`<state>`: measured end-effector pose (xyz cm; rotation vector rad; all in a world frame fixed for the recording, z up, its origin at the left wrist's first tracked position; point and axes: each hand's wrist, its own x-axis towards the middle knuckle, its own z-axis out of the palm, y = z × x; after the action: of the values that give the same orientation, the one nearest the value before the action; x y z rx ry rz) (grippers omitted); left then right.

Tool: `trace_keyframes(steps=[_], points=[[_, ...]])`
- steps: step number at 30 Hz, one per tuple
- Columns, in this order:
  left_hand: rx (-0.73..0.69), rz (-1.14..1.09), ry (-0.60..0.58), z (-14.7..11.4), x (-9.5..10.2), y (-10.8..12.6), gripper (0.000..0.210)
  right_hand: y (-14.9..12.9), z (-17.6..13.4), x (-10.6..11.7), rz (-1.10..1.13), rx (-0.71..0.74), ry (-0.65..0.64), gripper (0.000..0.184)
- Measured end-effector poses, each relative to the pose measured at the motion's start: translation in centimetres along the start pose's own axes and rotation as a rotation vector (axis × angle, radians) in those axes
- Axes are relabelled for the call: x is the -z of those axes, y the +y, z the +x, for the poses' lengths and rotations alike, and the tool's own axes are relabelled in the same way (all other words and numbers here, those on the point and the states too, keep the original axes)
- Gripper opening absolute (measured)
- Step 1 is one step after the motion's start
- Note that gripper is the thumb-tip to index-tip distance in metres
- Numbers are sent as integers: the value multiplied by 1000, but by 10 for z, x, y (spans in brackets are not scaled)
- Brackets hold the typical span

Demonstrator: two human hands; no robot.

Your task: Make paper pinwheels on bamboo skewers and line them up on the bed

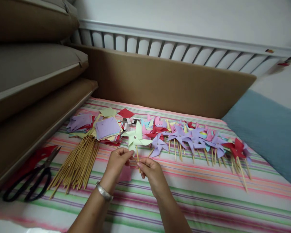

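Observation:
A pale green paper pinwheel (138, 141) on a thin wooden stick is upright in front of me, a round pin at its middle. My right hand (148, 165) pinches the lower part of that stick between thumb and fingers. Close beside the stick, my left hand (120, 159) has its thumb and forefinger pressed together; whatever is between them is too small or hidden to make out. Under the hands, a pink paper square (125, 174) lies partly covered. Finished pinwheels (194, 139) in purple, red, pink and other colours lie in a row to the right.
A bundle of wooden sticks (80, 161) lies left of my hands, below stacked paper squares (108, 128). Black-handled scissors (35, 178) rest farther left near red material (42, 154). Brown cushions (36, 74) are piled at left, and a brown board (160, 81) stands behind the striped cloth (208, 200).

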<state>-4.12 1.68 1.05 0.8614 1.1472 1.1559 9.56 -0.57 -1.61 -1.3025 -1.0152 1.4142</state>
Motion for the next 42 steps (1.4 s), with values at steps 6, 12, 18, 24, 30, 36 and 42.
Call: trace_keyframes(steps=[6,12,18,24,30,36,42], points=[[90,-127,-93,-1,1,2,26,1,1,-1,-6,14,5,19],[154,-172,-225,-13,-9,4,27,0,-1,-8,-25,37,-41,19],[-54,169,-72,-21,-14,19,31,-2,1,-3,37,23,-21,24],[-408,332,336,4,20,10,24,-3,1,1,11,1,8,21],[-215,240,217,15,23,-3,16,-2,-1,-3,-2,-1,3,19],[-84,115,72,0,4,7,23,-5,-3,-2,-8,14,-11,15],[32,64,-135,-13,-13,9,24,-6,-2,-5,-23,28,-24,12]])
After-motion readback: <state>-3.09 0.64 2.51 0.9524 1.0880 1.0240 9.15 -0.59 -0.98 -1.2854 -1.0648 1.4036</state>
